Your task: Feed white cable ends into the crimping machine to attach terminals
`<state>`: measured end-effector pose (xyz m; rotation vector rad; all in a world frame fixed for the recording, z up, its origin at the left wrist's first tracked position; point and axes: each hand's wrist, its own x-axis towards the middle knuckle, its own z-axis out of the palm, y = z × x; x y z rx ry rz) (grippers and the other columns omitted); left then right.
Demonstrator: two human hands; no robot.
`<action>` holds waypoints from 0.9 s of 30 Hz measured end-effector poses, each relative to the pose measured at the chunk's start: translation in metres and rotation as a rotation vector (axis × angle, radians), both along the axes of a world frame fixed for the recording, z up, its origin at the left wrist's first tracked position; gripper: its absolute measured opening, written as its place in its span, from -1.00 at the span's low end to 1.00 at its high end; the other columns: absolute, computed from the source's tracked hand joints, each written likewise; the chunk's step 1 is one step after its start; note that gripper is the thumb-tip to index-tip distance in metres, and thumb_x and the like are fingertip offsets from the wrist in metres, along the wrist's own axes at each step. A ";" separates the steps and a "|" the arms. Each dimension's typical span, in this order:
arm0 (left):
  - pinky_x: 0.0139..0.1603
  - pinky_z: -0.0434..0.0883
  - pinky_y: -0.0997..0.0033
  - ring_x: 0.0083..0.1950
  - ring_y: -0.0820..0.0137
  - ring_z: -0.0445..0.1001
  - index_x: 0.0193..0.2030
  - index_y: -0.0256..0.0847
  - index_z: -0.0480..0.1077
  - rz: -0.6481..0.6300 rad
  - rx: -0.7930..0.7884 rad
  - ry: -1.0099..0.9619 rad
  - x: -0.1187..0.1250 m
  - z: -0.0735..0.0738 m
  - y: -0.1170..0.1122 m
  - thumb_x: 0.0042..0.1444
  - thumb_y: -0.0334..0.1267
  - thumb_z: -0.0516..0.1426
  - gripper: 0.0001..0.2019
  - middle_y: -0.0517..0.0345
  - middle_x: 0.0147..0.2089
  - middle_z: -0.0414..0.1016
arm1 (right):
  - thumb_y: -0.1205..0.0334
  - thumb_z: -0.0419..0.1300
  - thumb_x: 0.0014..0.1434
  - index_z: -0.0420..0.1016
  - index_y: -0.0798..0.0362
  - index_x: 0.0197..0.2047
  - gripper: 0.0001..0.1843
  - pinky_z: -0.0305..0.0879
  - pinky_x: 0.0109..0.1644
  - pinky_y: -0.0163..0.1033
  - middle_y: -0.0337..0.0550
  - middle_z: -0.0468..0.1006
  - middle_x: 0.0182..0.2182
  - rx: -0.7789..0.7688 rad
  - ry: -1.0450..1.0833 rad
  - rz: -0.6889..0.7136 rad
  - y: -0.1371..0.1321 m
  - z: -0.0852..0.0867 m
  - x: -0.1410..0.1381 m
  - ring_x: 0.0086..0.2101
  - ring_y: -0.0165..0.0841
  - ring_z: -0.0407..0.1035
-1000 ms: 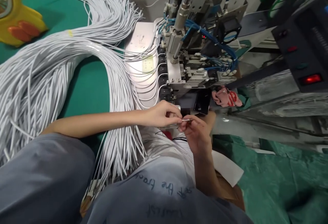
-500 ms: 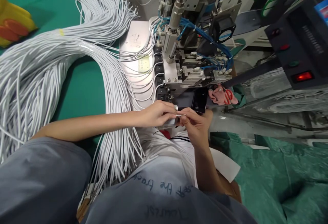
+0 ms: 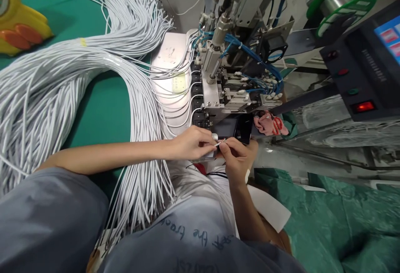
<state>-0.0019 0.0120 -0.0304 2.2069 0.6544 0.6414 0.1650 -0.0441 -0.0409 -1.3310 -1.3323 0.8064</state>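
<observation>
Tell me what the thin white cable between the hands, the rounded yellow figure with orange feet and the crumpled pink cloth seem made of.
Thin white cable: probably plastic-coated, being smooth and evenly white, though too small to be sure.
Rounded yellow figure: likely moulded plastic, given its smooth, evenly coloured curves.
Crumpled pink cloth: seemingly soft fabric, matte and loosely folded; fibre unclear.

Soft shadows, brightly lit plate (image 3: 170, 52), stretched edges

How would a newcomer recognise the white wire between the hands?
Find the blue-tubed metal machine. Just below it in view, the left hand and right hand nearly meet. Pinched there is the white wire, unlike the unheld white bundle.
</observation>
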 end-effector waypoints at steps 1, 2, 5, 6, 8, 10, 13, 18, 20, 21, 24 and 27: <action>-0.39 0.27 0.58 -0.43 0.53 0.36 -0.35 -0.29 0.48 -0.009 0.054 0.041 -0.001 0.003 0.001 0.24 -0.30 -0.01 -0.73 0.14 -0.45 0.38 | 0.25 0.22 0.09 0.50 0.06 -0.51 -0.83 0.10 -0.51 -0.29 -0.23 0.39 -0.58 0.016 -0.043 -0.007 -0.001 0.001 0.001 -0.54 -0.43 0.24; -0.42 0.26 0.57 -0.43 0.52 0.35 -0.34 -0.30 0.47 -0.023 0.121 0.099 -0.002 0.006 0.002 0.25 -0.31 -0.03 -0.72 0.12 -0.44 0.38 | 0.26 0.21 0.09 0.50 0.06 -0.50 -0.84 0.09 -0.51 -0.29 -0.24 0.37 -0.58 0.016 -0.094 0.009 0.000 0.003 0.002 -0.55 -0.44 0.23; -0.52 0.17 0.52 -0.49 0.51 0.31 -0.33 -0.32 0.46 -0.064 0.281 0.262 -0.004 0.014 0.006 0.21 -0.36 -0.04 -0.74 0.08 -0.38 0.40 | 0.26 0.20 0.10 0.45 0.08 -0.53 -0.81 0.00 -0.54 -0.31 -0.28 0.29 -0.62 -0.044 -0.207 0.133 0.005 0.010 0.009 -0.59 -0.49 0.13; -0.52 0.16 0.52 -0.50 0.51 0.30 -0.35 -0.32 0.46 -0.053 0.281 0.275 -0.003 0.015 0.006 0.19 -0.37 -0.03 -0.75 0.09 -0.39 0.41 | 0.26 0.19 0.10 0.43 0.08 -0.55 -0.78 -0.02 -0.55 -0.31 -0.31 0.24 -0.64 -0.058 -0.218 0.156 0.008 0.011 0.010 -0.61 -0.50 0.09; -0.48 0.20 0.54 -0.49 0.51 0.32 -0.41 -0.31 0.45 0.017 0.179 0.235 -0.001 0.015 0.006 0.15 -0.39 0.00 -0.78 0.13 -0.44 0.40 | 0.25 0.18 0.11 0.41 0.09 -0.59 -0.74 -0.06 -0.55 -0.32 -0.34 0.15 -0.67 -0.032 -0.202 0.122 0.012 0.010 0.007 -0.62 -0.52 0.02; -0.43 0.24 0.57 -0.46 0.52 0.35 -0.47 -0.30 0.44 0.114 0.014 0.168 0.002 0.012 0.005 0.13 -0.38 0.04 -0.79 0.17 -0.49 0.41 | 0.26 0.18 0.10 0.39 0.10 -0.61 -0.72 -0.08 -0.55 -0.31 -0.36 0.09 -0.68 0.036 -0.161 0.029 0.016 0.005 -0.001 -0.62 -0.52 -0.01; -0.40 0.25 0.59 -0.45 0.54 0.36 -0.49 -0.30 0.43 0.154 -0.140 0.111 0.006 0.008 0.004 0.15 -0.37 0.05 -0.77 0.19 -0.50 0.41 | 0.25 0.16 0.12 0.41 0.09 -0.59 -0.73 -0.05 -0.53 -0.31 -0.35 0.11 -0.67 0.106 -0.063 -0.086 0.018 -0.008 -0.015 -0.60 -0.50 0.01; -0.40 0.26 0.54 -0.44 0.52 0.33 -0.39 -0.35 0.42 -0.005 0.079 0.265 0.001 0.010 0.023 0.24 -0.38 -0.04 -0.73 0.11 -0.41 0.37 | 0.18 0.14 0.15 0.45 0.09 -0.52 -0.74 0.02 -0.50 -0.31 -0.29 0.24 -0.60 -0.001 0.004 -0.109 0.030 -0.028 -0.011 -0.57 -0.48 0.09; -0.45 0.26 0.50 -0.47 0.51 0.34 -0.29 -0.40 0.43 0.016 0.214 0.437 -0.002 0.006 0.033 0.23 -0.43 -0.07 -0.75 0.03 -0.32 0.38 | 0.15 0.10 0.16 0.48 0.10 -0.43 -0.76 0.02 -0.50 -0.32 -0.27 0.29 -0.56 -0.115 0.010 -0.054 0.040 -0.037 0.000 -0.55 -0.47 0.12; -0.47 0.26 0.48 -0.49 0.50 0.35 -0.24 -0.42 0.42 0.033 0.273 0.517 -0.003 0.003 0.037 0.21 -0.46 -0.08 -0.76 -0.01 -0.28 0.38 | 0.14 0.08 0.17 0.49 0.10 -0.38 -0.75 0.01 -0.51 -0.33 -0.27 0.31 -0.54 -0.175 0.028 -0.022 0.046 -0.042 0.006 -0.55 -0.48 0.12; -0.49 0.29 0.43 -0.49 0.45 0.41 -0.10 -0.43 0.40 0.039 0.393 0.648 -0.005 -0.008 0.043 0.15 -0.51 -0.06 -0.73 -0.07 -0.20 0.38 | 0.09 0.04 0.18 0.42 0.09 -0.37 -0.73 -0.03 -0.53 -0.34 -0.30 0.28 -0.57 -0.311 0.121 0.081 0.059 -0.056 0.014 -0.59 -0.50 0.07; -0.51 0.31 0.42 -0.48 0.43 0.43 -0.06 -0.42 0.39 0.038 0.441 0.675 -0.005 -0.015 0.042 0.14 -0.50 -0.04 -0.73 -0.07 -0.19 0.39 | 0.07 0.03 0.20 0.30 0.05 -0.45 -0.73 -0.07 -0.53 -0.34 -0.35 0.20 -0.61 -0.350 0.205 0.187 0.066 -0.063 0.011 -0.60 -0.51 0.02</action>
